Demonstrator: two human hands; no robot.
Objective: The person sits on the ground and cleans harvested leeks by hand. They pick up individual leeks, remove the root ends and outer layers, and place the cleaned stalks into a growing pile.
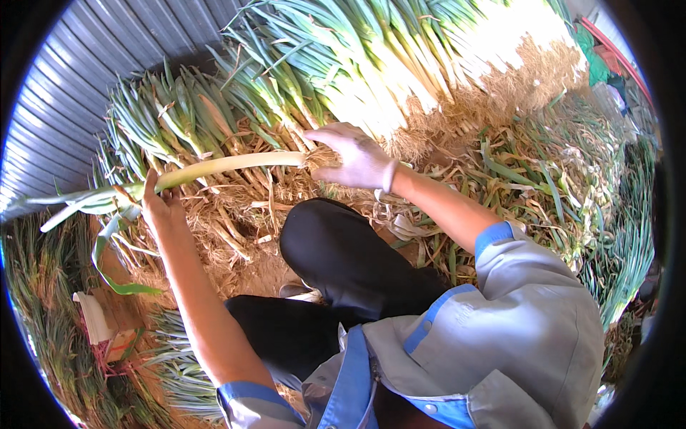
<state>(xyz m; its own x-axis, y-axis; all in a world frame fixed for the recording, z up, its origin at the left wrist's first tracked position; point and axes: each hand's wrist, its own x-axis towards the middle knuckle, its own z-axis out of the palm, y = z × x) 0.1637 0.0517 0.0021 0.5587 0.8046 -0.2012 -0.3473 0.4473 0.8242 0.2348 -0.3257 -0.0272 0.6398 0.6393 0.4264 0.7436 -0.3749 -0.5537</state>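
Note:
One large green onion [236, 164] lies across the view in front of me, its leaves to the left and its pale stalk to the right. My bare left hand [161, 206] grips it around the lower green part, where a loose leaf [104, 246] hangs down. At the other end, my right hand [356, 155] wears a whitish knitted glove. Its thumb and fingers are spread around the root tuft [321, 159]; whether they touch the roots is unclear.
Rows of green onions [370, 53] lean along a corrugated metal wall [134, 32]. Stripped leaves and skins [514, 177] cover the ground at right. More green onions [43, 300] lie at left, near a box [120, 343]. My bent knees [343, 252] are below my hands.

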